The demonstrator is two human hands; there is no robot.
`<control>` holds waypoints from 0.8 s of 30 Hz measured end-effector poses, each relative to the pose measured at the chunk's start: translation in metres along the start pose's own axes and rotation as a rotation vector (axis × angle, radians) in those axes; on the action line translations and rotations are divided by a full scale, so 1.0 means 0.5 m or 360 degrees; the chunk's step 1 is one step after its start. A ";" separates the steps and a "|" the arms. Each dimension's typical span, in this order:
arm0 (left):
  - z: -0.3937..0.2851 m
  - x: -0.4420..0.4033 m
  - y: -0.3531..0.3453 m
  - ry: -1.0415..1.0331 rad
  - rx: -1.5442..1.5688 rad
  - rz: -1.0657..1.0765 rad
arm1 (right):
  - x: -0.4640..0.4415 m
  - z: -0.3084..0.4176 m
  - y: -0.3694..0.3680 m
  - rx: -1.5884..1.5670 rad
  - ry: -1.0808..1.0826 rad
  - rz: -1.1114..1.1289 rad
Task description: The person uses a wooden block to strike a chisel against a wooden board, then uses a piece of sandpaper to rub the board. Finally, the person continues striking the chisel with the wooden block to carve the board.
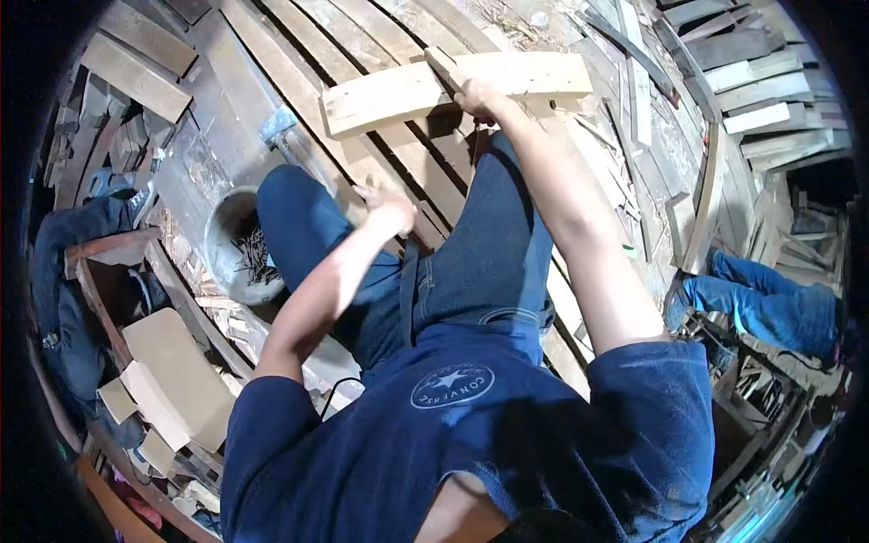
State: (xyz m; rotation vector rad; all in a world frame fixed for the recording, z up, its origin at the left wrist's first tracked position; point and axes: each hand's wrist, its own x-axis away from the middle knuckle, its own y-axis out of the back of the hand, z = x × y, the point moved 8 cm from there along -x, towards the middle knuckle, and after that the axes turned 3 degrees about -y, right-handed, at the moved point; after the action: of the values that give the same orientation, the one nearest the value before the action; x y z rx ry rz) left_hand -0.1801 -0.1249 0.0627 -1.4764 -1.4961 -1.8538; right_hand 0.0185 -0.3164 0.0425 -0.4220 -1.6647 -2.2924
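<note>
My right hand (478, 100) is closed around a narrow wooden bar (442, 70), which lies across a pale, slightly curved wooden board (385, 98). That board rests crosswise on several long planks in front of my knees. My left hand (391, 213) hovers between my thighs, above the planks, its fingers partly stretched out and nothing visible in them. Just left of my knee stands a round bucket (217, 249) with dark, thin, nail-like pieces (253, 258) in it. A blue-ended tool (278, 124) lies beyond that knee.
Stacked wood pieces (760, 90) line the right side. A cardboard box (176, 376) sits at lower left, near dark cloth (68, 281). Another person's jeans-clad leg (769, 303) shows at right. Wood scraps and shavings (625, 163) litter the floor.
</note>
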 end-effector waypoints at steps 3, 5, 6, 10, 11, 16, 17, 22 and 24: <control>-0.030 0.070 0.079 -0.0397 0.0650 -0.0726 | 0.009 -0.023 -0.029 -0.0336 -0.0301 0.0230; -0.118 0.121 0.086 -0.0968 0.0678 -0.0873 | -0.010 -0.014 -0.033 -0.0315 -0.0120 0.0139; -0.160 0.140 0.073 -0.1273 0.0569 -0.0876 | -0.043 -0.023 -0.071 -0.0237 0.0008 0.0121; -0.201 0.170 0.004 -0.1128 0.0388 -0.0633 | -0.048 -0.038 -0.110 -0.0432 -0.0349 -0.0083; -0.199 0.178 0.001 -0.1146 0.0371 -0.0687 | -0.048 -0.042 -0.115 -0.0449 -0.0350 -0.0081; -0.176 0.205 -0.005 -0.1093 0.0389 -0.0669 | -0.040 -0.031 -0.100 -0.0418 -0.0268 -0.0048; -0.172 0.206 -0.003 -0.1063 0.0395 -0.0647 | -0.037 -0.031 -0.099 -0.0414 -0.0291 -0.0066; -0.150 0.204 0.048 -0.1091 0.0761 -0.1082 | -0.047 -0.032 -0.109 -0.0407 -0.0254 -0.0078; -0.143 0.199 0.056 -0.1088 0.0915 -0.1331 | -0.033 -0.025 -0.099 -0.0449 -0.0235 -0.0059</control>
State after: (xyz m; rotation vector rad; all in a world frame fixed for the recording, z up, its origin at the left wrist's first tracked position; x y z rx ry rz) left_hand -0.2345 -0.1648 0.1688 -1.3272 -3.0036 -1.0114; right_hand 0.0135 -0.3125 -0.0107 -0.6396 -1.4233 -2.5901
